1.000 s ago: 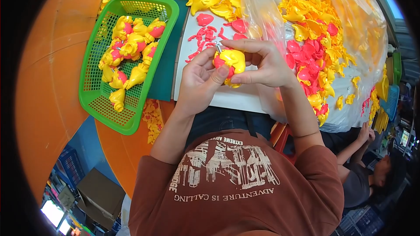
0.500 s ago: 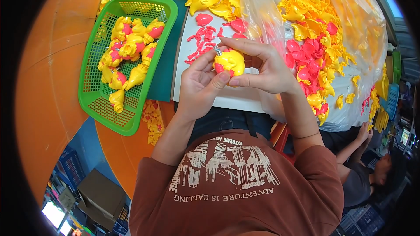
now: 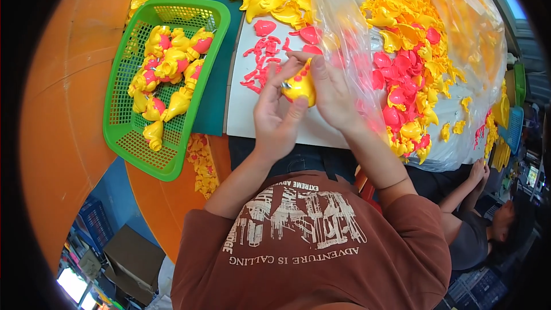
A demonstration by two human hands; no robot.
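Note:
Between both hands I hold a yellow plastic toy figure, with small red spots on top and a metal piece at its left end. My left hand pinches it from the left with thumb and fingers. Along its right side, my right hand closes round it, thumb up against the toy; part of the toy is hidden by the fingers. Beneath it lies a white board. Small pink-red plastic pieces and larger red shell pieces lie just beyond my hands.
On the left, a green basket holds several yellow-and-red toys. Yellow shell parts are heaped at the back. A clear plastic bag and mixed yellow and red parts spread on the right. Another person's hands work at far right.
The toy has been turned in my hands, so its row of red spots now faces up. My right hand has tilted more upright beside it, and my left has shifted slightly.

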